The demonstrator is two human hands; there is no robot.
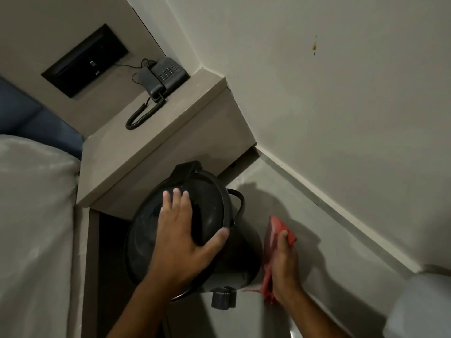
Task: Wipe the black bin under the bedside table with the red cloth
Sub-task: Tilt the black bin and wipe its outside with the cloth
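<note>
The round black bin stands on the floor, half out from under the bedside table. Its domed lid is shut and dusty. My left hand lies flat on the lid with fingers spread, thumb hooked over the right rim. The red cloth is pressed against the bin's right side wall by my right hand, whose fingers are folded over it. A pedal juts out at the bin's base, and a wire handle sticks up behind the lid.
A dark telephone with a coiled cord sits on the bedside table. A bed with pale bedding fills the left. The wall and skirting run close along the right. A white object sits at the lower right.
</note>
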